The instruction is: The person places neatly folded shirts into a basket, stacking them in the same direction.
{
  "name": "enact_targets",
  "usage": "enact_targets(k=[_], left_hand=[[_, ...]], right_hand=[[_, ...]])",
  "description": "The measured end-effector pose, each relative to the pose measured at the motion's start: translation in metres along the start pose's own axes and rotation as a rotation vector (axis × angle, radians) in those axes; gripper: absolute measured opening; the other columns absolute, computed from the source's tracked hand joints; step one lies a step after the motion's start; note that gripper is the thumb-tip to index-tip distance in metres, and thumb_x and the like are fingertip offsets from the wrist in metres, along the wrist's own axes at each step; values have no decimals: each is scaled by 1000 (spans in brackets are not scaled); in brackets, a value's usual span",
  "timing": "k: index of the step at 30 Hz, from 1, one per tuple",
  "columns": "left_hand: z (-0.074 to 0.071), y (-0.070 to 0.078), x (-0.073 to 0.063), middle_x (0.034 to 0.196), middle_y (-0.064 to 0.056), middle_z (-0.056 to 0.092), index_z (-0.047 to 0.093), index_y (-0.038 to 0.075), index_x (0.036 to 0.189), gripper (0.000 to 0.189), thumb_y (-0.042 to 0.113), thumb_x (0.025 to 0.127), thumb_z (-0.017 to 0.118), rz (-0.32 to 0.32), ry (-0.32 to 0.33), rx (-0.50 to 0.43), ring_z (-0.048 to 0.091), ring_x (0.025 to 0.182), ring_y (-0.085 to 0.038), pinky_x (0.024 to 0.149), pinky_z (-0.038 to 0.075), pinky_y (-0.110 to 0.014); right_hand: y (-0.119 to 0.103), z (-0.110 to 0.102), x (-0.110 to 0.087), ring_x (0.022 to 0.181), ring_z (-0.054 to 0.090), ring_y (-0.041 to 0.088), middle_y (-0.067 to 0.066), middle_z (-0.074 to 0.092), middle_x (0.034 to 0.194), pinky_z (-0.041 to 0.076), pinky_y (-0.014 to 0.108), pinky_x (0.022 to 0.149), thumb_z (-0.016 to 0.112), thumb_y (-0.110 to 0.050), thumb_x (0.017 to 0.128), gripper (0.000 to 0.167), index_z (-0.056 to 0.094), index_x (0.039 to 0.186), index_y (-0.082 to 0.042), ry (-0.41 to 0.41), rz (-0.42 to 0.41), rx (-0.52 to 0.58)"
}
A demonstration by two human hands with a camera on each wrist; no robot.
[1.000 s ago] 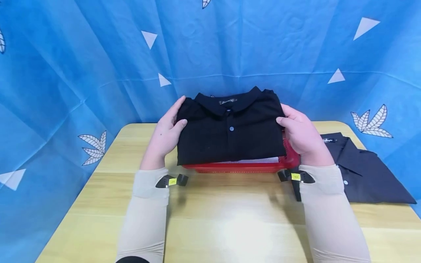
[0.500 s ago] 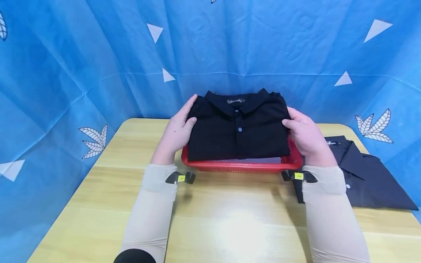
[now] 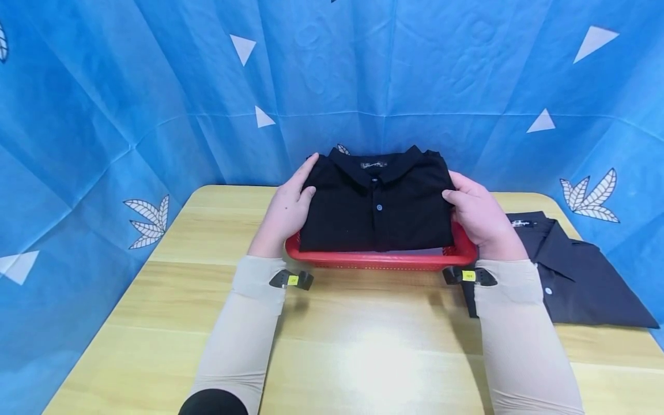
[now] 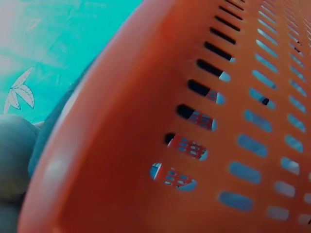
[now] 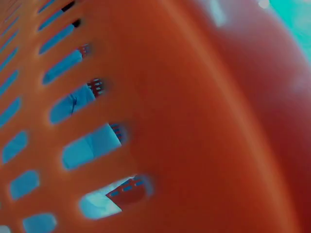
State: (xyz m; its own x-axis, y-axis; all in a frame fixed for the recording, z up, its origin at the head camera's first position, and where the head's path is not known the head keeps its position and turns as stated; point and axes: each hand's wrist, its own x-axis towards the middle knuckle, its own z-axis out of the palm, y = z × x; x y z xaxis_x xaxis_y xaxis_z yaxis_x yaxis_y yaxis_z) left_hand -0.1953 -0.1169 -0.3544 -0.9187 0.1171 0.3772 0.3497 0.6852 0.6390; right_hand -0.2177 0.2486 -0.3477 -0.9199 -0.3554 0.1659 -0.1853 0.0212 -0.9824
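A folded black polo shirt [image 3: 339, 213], collar at the far side and buttons facing up, is held by its two sides over a red plastic basket [image 3: 373, 261]. My left hand [image 3: 286, 213] grips its left side, thumb on top. On the right side my right hand [image 3: 481, 218] pinches the shirt between thumb and fingers; those fingers are partly hidden behind the cloth. The shirt covers most of the basket's opening. The slotted basket wall [image 4: 112, 155] fills much of the left wrist view, and the same basket [image 5: 170, 121] fills the right wrist view.
A second folded dark shirt [image 3: 586, 288] lies on the wooden table [image 3: 363, 323] at the right, partly behind the right forearm. Blue patterned cloth [image 3: 332, 75] hangs behind the table. Something pale shows inside the basket under the shirt's near edge.
Both hands and the shirt shifted right in the view during the first half second. The shirt now sits slightly lower over the basket, and the left hand has come a little further right.
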Motion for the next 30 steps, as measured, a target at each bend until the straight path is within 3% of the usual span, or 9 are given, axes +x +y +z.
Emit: enact_targets(k=[5,10,18,23,26,30], left_hand=[[5,3,2,163,7,30,25,37,161,64,14,107,49,1,-10,32,29,148,-13,119,27,-36],[12,7,2,161,1,37,25,36,161,65,14,107,51,-15,-33,60,41,143,-24,115,35,-43],[19,8,2,158,-3,42,22,41,161,70,15,105,55,-53,-63,101,47,138,-31,111,40,-50],[21,6,2,154,-6,46,22,39,162,71,15,104,56,-81,-91,120,52,133,-32,109,42,-49],[22,6,1,149,-9,53,22,40,161,72,15,104,57,-79,-105,135,57,127,-33,108,44,-49],[24,6,1,130,-11,66,18,44,161,74,16,104,57,-84,-127,163,62,119,-32,105,46,-49]], right_hand=[[-1,3,1,99,63,18,9,57,125,57,29,79,36,-9,107,44,45,150,-6,6,37,-60],[-1,6,1,104,62,18,13,52,137,57,28,83,36,-11,108,49,37,157,-11,8,94,-123],[-2,9,0,119,54,28,12,49,146,53,33,91,38,-15,108,50,37,158,-20,-20,141,-306],[1,13,3,140,39,32,13,40,156,33,53,114,41,-17,107,54,32,160,-18,-34,123,-513],[3,16,4,149,25,36,14,30,163,21,60,118,42,-19,107,57,26,162,-15,-21,131,-633],[7,19,6,149,23,40,17,27,163,19,63,117,42,-20,107,59,23,162,-12,-14,141,-734]])
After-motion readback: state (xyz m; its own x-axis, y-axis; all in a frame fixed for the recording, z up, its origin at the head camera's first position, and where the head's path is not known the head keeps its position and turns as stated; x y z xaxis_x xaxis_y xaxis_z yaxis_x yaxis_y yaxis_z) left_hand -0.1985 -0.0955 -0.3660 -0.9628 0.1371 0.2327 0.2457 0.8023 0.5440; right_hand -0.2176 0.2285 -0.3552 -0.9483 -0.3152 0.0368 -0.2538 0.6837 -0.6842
